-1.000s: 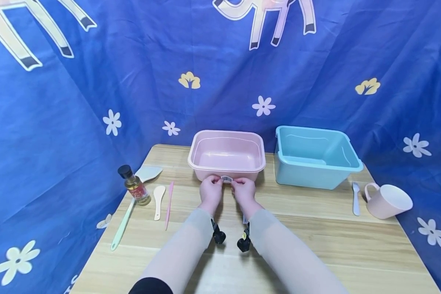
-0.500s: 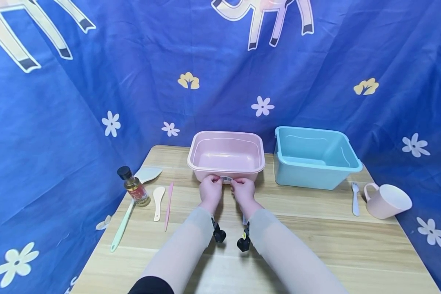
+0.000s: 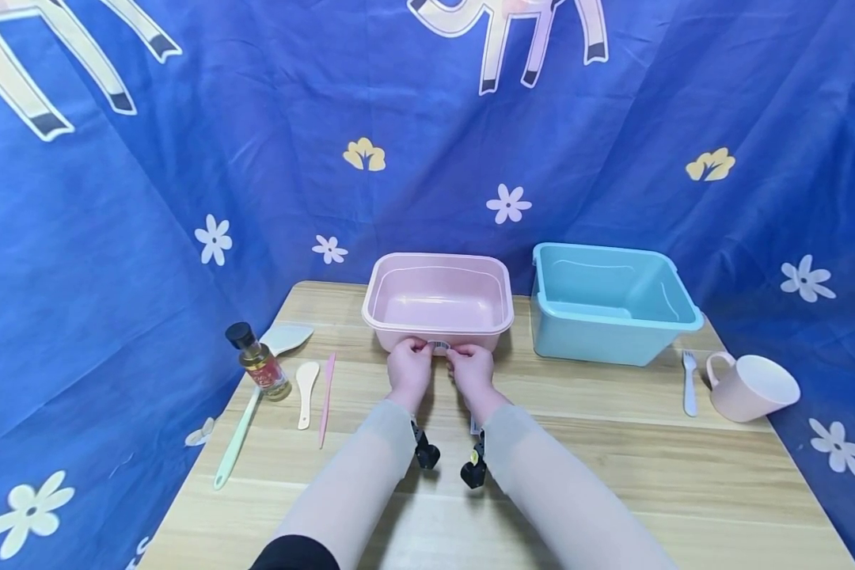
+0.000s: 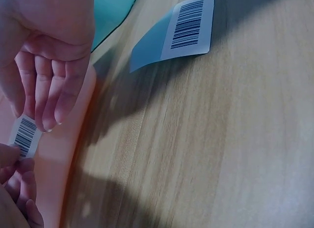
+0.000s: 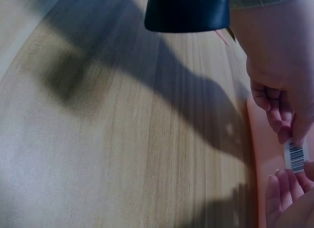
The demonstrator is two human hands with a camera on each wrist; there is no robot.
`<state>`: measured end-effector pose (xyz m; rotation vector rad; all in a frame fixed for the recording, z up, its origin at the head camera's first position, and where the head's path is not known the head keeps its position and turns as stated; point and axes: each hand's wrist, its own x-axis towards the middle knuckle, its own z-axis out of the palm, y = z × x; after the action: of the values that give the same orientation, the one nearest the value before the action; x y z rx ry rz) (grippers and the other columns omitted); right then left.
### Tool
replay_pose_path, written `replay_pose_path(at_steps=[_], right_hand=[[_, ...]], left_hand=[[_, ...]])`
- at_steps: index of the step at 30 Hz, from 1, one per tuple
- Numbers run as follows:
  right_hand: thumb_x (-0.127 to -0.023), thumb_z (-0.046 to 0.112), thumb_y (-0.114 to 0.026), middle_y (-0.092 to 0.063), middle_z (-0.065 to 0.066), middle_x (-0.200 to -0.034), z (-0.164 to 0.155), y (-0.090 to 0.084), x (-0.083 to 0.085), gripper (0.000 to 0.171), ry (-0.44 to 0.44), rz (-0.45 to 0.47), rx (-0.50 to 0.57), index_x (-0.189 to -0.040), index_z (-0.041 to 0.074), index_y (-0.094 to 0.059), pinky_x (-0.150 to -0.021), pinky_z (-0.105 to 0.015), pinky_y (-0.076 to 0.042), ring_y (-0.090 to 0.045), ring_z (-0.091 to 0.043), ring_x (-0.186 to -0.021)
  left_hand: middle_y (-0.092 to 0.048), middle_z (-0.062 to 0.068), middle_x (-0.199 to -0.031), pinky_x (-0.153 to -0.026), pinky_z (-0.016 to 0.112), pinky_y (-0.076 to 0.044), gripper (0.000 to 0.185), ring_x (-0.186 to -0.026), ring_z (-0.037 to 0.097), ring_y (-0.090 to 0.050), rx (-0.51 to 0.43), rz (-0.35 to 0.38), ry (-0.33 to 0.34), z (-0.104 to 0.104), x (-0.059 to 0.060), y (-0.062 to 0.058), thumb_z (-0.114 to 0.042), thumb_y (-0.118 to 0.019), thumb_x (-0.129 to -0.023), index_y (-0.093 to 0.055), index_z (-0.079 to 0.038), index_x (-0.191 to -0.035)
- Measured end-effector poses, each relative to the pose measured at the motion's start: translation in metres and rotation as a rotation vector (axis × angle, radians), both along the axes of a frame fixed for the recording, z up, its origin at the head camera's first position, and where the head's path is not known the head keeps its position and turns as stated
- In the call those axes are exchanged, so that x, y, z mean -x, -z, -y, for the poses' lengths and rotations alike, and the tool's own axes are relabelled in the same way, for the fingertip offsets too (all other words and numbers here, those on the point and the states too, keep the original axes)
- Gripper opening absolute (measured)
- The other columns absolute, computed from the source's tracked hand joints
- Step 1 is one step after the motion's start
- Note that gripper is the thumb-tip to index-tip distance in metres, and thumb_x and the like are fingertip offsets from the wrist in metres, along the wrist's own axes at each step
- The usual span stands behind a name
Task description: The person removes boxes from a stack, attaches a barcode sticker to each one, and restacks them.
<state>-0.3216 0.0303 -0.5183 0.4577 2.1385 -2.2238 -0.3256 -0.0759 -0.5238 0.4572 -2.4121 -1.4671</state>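
My left hand (image 3: 408, 368) and right hand (image 3: 473, 370) meet at the front wall of a pink plastic basin (image 3: 388, 336). Between them is a small white barcode sticker (image 3: 438, 345), pinched at its left end by the left hand and at its right end by the right. The left wrist view shows the sticker (image 4: 25, 135) in front of the basin wall, with thumbs and fingertips on its ends. In the right wrist view the barcode (image 5: 296, 156) faces the camera. Another barcode label (image 4: 189, 24) on a bluish curled strip lies on the table near my right wrist.
A blue bin (image 3: 598, 340) stands right of the basin. Farther right are a fork (image 3: 689, 385) and a tipped pink mug (image 3: 748, 392). At left lie a spatula (image 3: 238, 439), a bottle (image 3: 265, 364) leaning over it, a white spoon (image 3: 306, 392) and a pink knife (image 3: 327, 400).
The barcode sticker tilts slightly and its printed face shows less in the head view. Both hands keep their place at the basin; the other objects have not moved.
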Motion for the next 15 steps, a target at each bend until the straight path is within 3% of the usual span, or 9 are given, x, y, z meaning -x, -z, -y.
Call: replay_pose_path(at_steps=[5, 10, 15], right_hand=[[-0.091, -0.001, -0.066, -0.067, -0.03, -0.103, -0.0005, -0.0003, 0.0004, 0.017, -0.011, 0.005, -0.005, -0.105, -0.009, -0.067, -0.083, -0.052, -0.054, -0.068, -0.035, -0.085], [-0.09, -0.001, -0.066, -0.067, -0.03, -0.103, -0.0016, -0.0017, 0.0008, 0.015, -0.003, 0.018, -0.006, -0.104, -0.008, -0.068, -0.082, -0.051, -0.054, -0.067, -0.031, -0.079], [-0.091, 0.0, -0.066, -0.067, -0.03, -0.102, -0.003, -0.0012, 0.0029, 0.015, 0.005, 0.004, -0.016, -0.104, -0.008, -0.068, -0.081, -0.05, -0.055, -0.067, -0.038, -0.085]], left_hand=[[-0.071, 0.005, -0.081, -0.08, 0.042, -0.049, 0.012, -0.081, 0.026, -0.064, -0.007, 0.007, 0.001, 0.0001, 0.0002, -0.0004, -0.017, -0.074, -0.088, -0.074, -0.005, -0.085], [-0.071, 0.005, -0.081, -0.081, 0.042, -0.049, 0.013, -0.082, 0.026, -0.064, -0.006, 0.005, 0.003, 0.0001, 0.0006, -0.0008, -0.018, -0.074, -0.089, -0.074, -0.006, -0.084], [-0.072, 0.005, -0.083, -0.083, 0.043, -0.048, 0.014, -0.085, 0.028, -0.065, -0.016, 0.003, 0.0, 0.0001, 0.0017, 0.0005, -0.02, -0.074, -0.088, -0.075, -0.006, -0.082]])
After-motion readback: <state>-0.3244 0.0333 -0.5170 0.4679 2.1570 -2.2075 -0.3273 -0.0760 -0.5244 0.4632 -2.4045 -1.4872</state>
